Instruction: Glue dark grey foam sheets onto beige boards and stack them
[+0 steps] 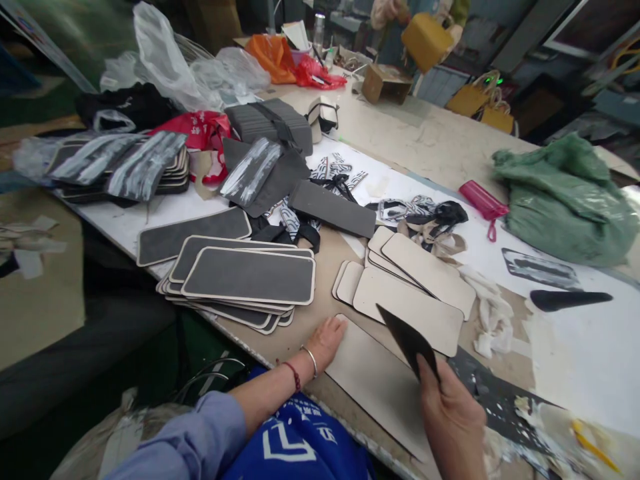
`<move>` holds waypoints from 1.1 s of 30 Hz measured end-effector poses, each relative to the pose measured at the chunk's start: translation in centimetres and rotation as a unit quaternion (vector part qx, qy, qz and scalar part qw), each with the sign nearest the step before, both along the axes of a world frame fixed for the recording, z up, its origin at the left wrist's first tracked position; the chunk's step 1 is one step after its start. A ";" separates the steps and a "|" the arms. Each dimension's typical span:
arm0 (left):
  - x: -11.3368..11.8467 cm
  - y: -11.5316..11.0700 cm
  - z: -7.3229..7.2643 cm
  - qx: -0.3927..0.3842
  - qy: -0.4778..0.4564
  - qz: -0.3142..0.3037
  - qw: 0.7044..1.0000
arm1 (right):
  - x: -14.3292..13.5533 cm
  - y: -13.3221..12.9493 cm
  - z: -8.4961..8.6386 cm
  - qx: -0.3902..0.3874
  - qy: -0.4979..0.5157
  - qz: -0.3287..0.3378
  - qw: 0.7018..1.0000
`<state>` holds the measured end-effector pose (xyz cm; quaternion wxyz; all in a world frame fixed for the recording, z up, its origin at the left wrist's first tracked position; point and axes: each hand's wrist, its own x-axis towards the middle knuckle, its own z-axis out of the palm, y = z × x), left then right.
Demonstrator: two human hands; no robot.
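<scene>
My left hand is at the far left end of a long beige panel, fingers closed over its corner; the thumb is hidden. My right hand grips a thin dark flat piece, held tilted above the panel's right part. Just beyond lie overlapping beige panels with rounded corners. To the left is a stack of grey panels with pale borders, some jutting past the table's near edge.
Grey pieces smeared white lie in a pile at the far left. A dark grey block rests near patterned straps. A green bag, pink pouch and black tapered tool are on the right. Across the table, another person holds a yellow bag.
</scene>
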<state>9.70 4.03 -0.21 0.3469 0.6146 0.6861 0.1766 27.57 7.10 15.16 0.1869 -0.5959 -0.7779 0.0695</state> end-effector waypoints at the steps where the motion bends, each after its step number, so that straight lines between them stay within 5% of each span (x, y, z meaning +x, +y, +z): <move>1: 0.0 0.2 0.1 -0.007 -0.008 0.004 1.000 | 0.3 0.0 1.4 0.033 -0.013 -0.012 0.999; 4: -0.1 0.5 0.8 -0.010 -0.069 0.041 0.997 | 0.4 -1.0 3.3 0.150 -0.039 -0.022 0.988; 6: -0.4 0.4 1.6 -0.036 -0.235 0.127 0.963 | -0.4 -2.2 2.0 0.195 -0.037 0.021 0.980; 8: -1.1 -0.1 2.4 -0.099 -0.422 0.209 0.877 | -1.5 -3.8 -1.2 0.185 -0.030 0.090 0.978; 11: -2.7 -1.2 3.6 -0.222 -0.603 0.229 0.731 | -3.3 -6.2 -7.2 0.113 -0.033 0.143 0.983; 14: -3.7 -2.3 3.8 -0.280 -0.664 0.229 0.655 | -4.1 -8.1 -11.3 -0.014 -0.035 0.165 0.986; 18: -3.0 -2.9 2.8 -0.240 -0.605 0.236 0.721 | -1.6 -9.0 -12.3 -0.118 0.049 0.153 0.980; 21: -2.0 -2.8 2.2 -0.218 -0.568 0.260 0.750 | 2.9 -8.8 -12.4 -0.097 0.092 0.032 0.990; 26: -1.3 -2.7 2.2 -0.201 -0.524 0.285 0.777 | 10.2 -8.4 -13.5 -0.091 0.085 -0.206 0.971; 33: -1.2 -2.5 3.2 -0.221 -0.514 0.290 0.777 | 13.1 -6.9 -13.6 -0.207 0.114 -0.273 0.933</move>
